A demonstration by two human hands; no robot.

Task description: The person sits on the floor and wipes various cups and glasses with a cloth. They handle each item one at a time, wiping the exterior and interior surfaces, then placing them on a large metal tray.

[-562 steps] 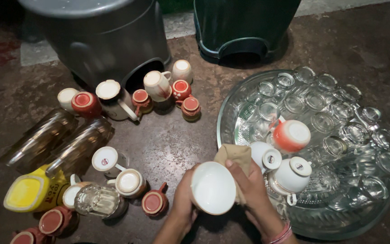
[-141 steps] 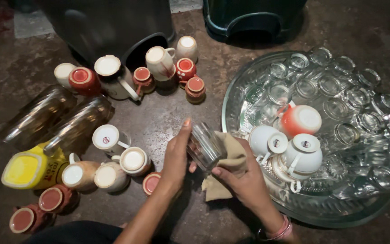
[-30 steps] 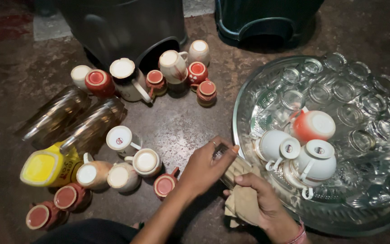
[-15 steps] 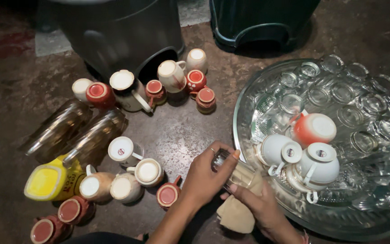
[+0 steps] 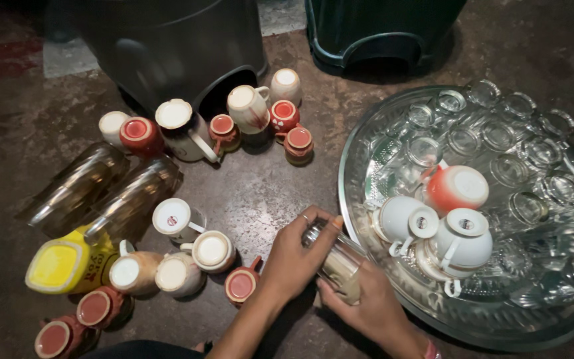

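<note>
On a dark stone floor, beside a wide metal tray [image 5: 353, 143] of upturned glasses, the left hand [image 5: 293, 256] grips a glass [image 5: 333, 256] while the right hand [image 5: 367, 309] closes around its cloth-stuffed mouth; a slip could shatter it.

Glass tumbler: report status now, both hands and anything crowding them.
Left hand grips glass tumbler from above. Right hand pushes beige cloth inside it. Metal tray rim close right; red cup close left.
</note>
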